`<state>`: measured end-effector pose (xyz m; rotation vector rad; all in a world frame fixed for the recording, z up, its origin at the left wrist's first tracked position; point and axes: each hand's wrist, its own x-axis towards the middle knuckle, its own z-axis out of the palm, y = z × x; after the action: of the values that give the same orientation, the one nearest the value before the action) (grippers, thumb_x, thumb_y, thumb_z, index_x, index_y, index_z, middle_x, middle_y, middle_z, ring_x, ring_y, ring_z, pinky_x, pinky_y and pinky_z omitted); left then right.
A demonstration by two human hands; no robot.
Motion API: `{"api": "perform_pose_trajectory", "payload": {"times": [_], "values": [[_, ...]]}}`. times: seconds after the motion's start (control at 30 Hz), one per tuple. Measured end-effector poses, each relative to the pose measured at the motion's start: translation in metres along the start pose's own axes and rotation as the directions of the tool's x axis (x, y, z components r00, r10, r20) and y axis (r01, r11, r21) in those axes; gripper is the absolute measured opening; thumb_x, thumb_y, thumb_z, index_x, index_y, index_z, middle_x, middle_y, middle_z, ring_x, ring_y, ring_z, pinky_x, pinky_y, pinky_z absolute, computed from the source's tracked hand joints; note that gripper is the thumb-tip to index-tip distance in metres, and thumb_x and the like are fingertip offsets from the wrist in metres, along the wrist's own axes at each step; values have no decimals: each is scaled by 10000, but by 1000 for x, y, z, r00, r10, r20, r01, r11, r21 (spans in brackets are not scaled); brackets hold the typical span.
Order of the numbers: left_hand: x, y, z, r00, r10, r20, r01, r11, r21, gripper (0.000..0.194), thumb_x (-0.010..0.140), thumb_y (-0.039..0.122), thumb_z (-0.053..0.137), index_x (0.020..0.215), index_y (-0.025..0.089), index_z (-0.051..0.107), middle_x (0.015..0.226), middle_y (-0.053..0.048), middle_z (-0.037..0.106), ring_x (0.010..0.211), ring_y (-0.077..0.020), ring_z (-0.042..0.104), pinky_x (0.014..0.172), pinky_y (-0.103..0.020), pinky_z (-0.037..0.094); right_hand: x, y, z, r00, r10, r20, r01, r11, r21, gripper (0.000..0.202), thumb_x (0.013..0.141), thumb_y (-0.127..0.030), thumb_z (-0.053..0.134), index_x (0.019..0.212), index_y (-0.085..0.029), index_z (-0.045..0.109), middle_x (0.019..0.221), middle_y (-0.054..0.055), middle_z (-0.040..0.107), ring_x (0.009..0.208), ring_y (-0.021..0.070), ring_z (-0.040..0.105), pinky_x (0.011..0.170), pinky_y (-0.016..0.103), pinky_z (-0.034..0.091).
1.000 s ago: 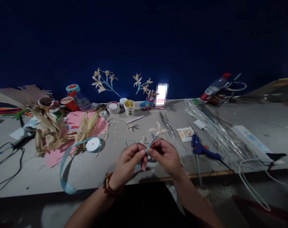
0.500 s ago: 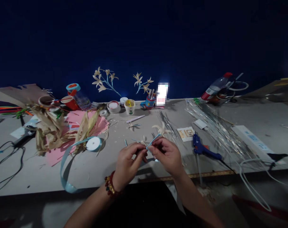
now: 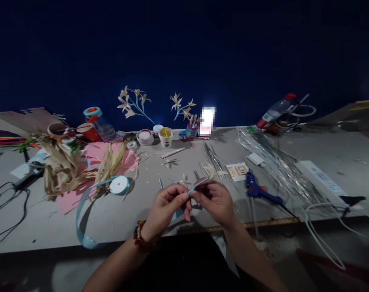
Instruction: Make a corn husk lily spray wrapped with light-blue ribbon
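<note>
Grey worktable (image 3: 123, 221): near edge runs left to right just beneath both wrists; a bare strip of tabletop lies between that edge and the clutter, widest in front of the hands and toward the left. Left bound of that strip: a loop of pale blue ribbon (image 3: 81, 211) trailing off a white ribbon spool (image 3: 119, 185), with dried corn husks (image 3: 63, 168) on pink paper (image 3: 69, 198) behind. Right bound: a blue glue gun (image 3: 259, 191) lying flat, near the right hand, then a spread of clear plastic sleeves (image 3: 272, 162) and a white power strip (image 3: 320, 178). Far edge: cups, tape rolls and two sprays of husk flowers (image 3: 136, 101) against the dark blue wall. Left hand (image 3: 166, 207): raised just above the table, beaded bracelet at the wrist, thumb and forefinger pinched on a thin stem wrapped in blue tape (image 3: 198, 184). Right hand (image 3: 215, 200): meets the left fingertip to fingertip, fingers curled and gripping the same stem from the other side. The stem slants up and to the right between the two hands, clear of the tabletop, above the near middle of the table.
</note>
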<state>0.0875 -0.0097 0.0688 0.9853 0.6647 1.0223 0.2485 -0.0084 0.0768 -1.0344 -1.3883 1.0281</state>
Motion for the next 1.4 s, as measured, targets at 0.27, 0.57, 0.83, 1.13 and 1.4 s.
{"api": "perform_pose_trajectory", "payload": {"times": [0.27,0.57,0.83,1.13,1.4], "values": [[-4,-1,4,979,164,-119,-150,982,112,113,900,240,602,850,147,643,679,4,642,513,-97,617,540,-219,493,2,3,4,999,26,21,-24,995,-102,183,827,-372,689,815,-189,695,690,22,653,579,128,595,493,213,468],[4,-5,-2,978,-168,123,199,929,-311,158,833,275,672,796,145,591,501,35,595,301,-54,450,350,-160,367,4,-2,1,995,16,100,-19,999,26,162,802,-347,714,761,-202,652,664,-21,609,572,101,548,533,208,444],[-3,-1,3,978,176,-115,-145,961,236,99,890,242,616,877,146,638,687,-1,648,550,-111,637,560,-228,515,5,-1,5,999,41,15,-40,999,-8,158,806,-317,703,782,-196,606,697,-19,590,536,96,545,484,205,437],[1,-1,3,998,-48,-44,40,986,-162,131,874,263,622,834,141,595,586,16,630,396,-75,548,407,-168,415,6,-1,4,999,-12,41,14,999,-38,169,814,-339,700,751,-192,642,756,16,655,642,122,604,548,212,481],[1,-2,-1,997,-18,-71,17,1000,-6,161,860,300,644,832,149,599,603,18,608,422,-73,524,426,-179,422,5,1,2,999,29,44,-27,998,-56,140,824,-315,683,781,-190,641,714,6,622,570,102,547,478,194,435]]}}
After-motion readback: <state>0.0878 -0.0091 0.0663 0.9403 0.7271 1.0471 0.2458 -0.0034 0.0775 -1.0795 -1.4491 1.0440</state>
